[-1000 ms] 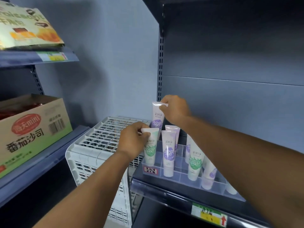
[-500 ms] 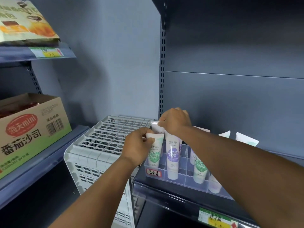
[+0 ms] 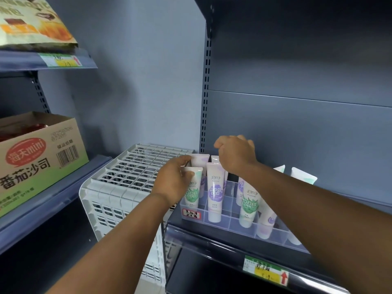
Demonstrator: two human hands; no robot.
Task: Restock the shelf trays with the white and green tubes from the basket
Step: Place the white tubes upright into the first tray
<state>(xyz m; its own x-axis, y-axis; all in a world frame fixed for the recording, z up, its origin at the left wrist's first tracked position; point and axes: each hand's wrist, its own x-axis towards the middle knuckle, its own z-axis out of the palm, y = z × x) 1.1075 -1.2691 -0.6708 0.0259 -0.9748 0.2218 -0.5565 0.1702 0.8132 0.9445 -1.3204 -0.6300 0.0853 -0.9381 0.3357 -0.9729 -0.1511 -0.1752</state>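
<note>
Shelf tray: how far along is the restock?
Done: several tubes already stand in the clear tray, among them a purple tube and a green tube in the front row. In hand: the left hand pinches the top of a green-label tube in the front-left slot; the right hand hovers above the back row. Left: some compartments look empty; the white basket contents aren't visible.
</note>
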